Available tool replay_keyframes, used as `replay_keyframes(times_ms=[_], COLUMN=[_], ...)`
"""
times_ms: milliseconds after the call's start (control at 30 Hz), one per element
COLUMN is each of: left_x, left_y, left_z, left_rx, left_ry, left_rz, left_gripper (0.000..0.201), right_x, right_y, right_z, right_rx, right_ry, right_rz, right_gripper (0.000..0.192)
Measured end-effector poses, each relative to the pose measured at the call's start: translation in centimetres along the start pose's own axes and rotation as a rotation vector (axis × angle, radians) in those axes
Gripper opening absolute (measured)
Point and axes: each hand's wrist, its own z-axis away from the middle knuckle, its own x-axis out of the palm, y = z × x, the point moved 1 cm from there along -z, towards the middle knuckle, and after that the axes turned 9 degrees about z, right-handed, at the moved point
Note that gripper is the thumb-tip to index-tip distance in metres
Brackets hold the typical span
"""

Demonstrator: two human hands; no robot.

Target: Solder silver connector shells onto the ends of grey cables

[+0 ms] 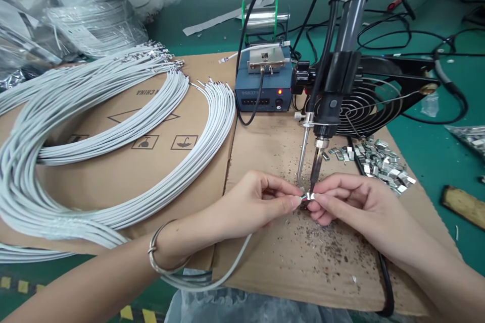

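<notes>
My left hand (261, 202) pinches the end of a white cable (242, 252), whose length hangs down below the wrist and loops toward the left. Thin coloured wires show at its tip. Between finger and thumb, my right hand (352, 202) holds a small silver USB connector (309, 196) against those wires. Directly above the join stands the tip of a mounted soldering iron (315, 169), touching or almost touching it. A thin metal solder feed tube (303, 151) comes down beside the iron. Whether wires and connector are joined is too small to tell.
Bundles of white cables (204, 161) curve over cardboard (257, 272) at left. A pile of connectors (386, 161) lies at right, near a black fan (367, 103). Behind stand a blue control box (261, 96) with a red light and a solder spool (261, 20). Dark specks litter the cardboard.
</notes>
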Motion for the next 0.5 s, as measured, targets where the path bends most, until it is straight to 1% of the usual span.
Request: replay_keyframes(times_ms=[300,500], left_x=[-0.13,-0.07], left_y=[0.08,0.1], left_z=[-0.18,-0.17], left_rx=[-0.018,-0.005], left_ry=[0.015,0.03], left_rz=[-0.016,0.002], left_gripper=[0.02,0.018], right_x=[-0.11,0.09], right_y=[0.27,0.0], right_z=[0.03,-0.1], right_rx=[-0.02,-0.012], right_ry=[0.013,0.025], right_rz=[0.023,0.052], right_gripper=[0.015,0.014])
